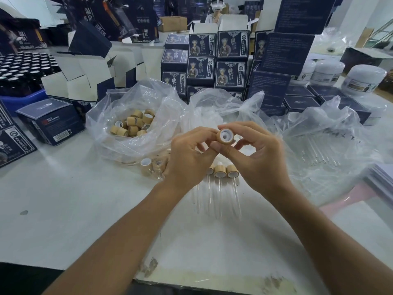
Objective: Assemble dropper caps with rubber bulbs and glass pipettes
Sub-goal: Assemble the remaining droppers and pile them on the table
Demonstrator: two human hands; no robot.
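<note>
Dropper cap (225, 136) pinched by both hands; nearby box lettering seems illegible.

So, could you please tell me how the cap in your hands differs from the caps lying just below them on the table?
The held cap is lifted between the left hand and right hand; the finished caps lie on the table. The held cap shows no pipette, while the finished caps have glass pipettes pointing toward the person. Both are bamboo-coloured with white liners.
</note>
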